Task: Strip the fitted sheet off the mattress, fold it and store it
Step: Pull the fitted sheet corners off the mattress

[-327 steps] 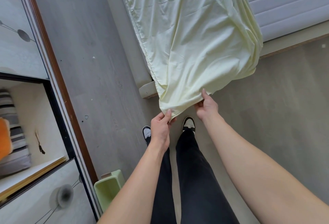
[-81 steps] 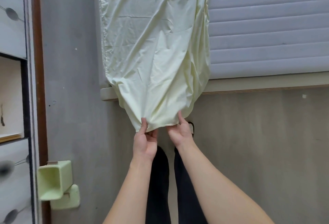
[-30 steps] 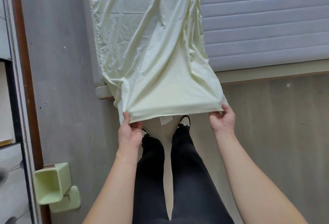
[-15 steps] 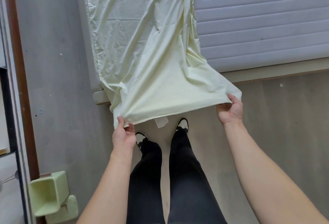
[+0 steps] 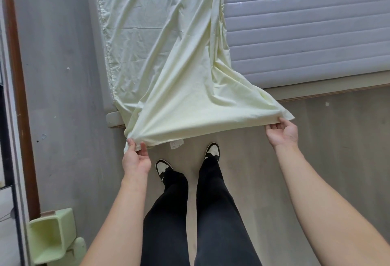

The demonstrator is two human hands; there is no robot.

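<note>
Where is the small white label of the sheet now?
The label hangs from the sheet's near edge, closer to the left hand, above the shoes.

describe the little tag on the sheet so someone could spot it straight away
Start at the pale yellow fitted sheet hanging off the grey ribbed mattress. Follow its stretched lower edge from the left hand towards the right hand. The small white care label dangles there, the only white patch on it.

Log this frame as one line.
stage: spreading sheet edge | left hand: pinches fitted sheet corner | right hand: pinches opposite corner | mattress: half bared
</note>
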